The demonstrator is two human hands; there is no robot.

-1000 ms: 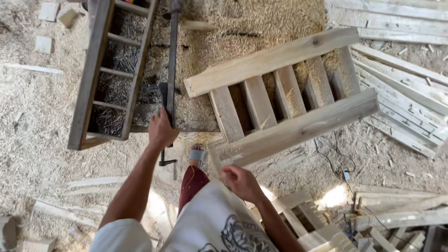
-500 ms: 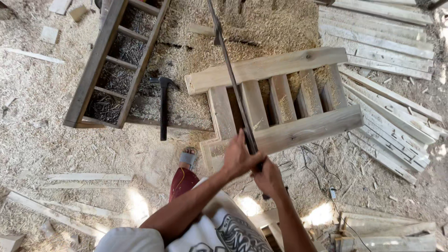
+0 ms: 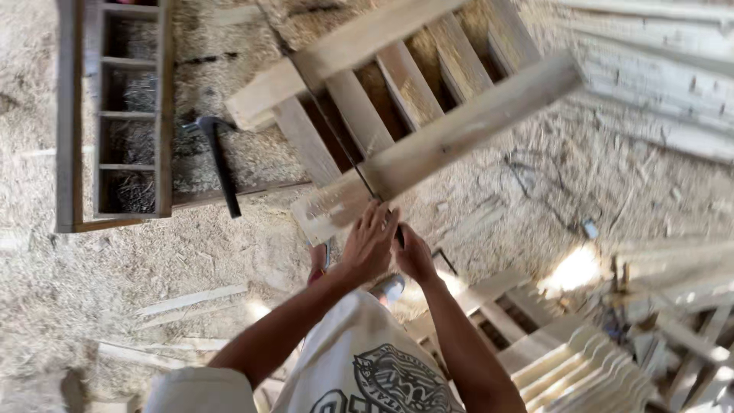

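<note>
1. Since half a second ago, your view has closed in on the pallet [image 3: 405, 115], and the bar [image 3: 336, 130] now slants across it from upper left toward your hands.
2. Both hands clamp the bar's lower end at centre frame: left hand [image 3: 370, 246] above, right hand [image 3: 414, 256] below.
3. Expect rigid, heavy, smooth steel; grip low for leverage.
4. Pallet slats look rough, dry, splintery; a hammer [image 3: 215, 160] lies left on sawdust.

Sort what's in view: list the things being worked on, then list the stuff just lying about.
In hand:
left hand and right hand, both gripping the dark bar
pale pallet the bar is pushed into

Lying about:
hammer on the sawdust
dark frame
plank stack
loose slats
</note>
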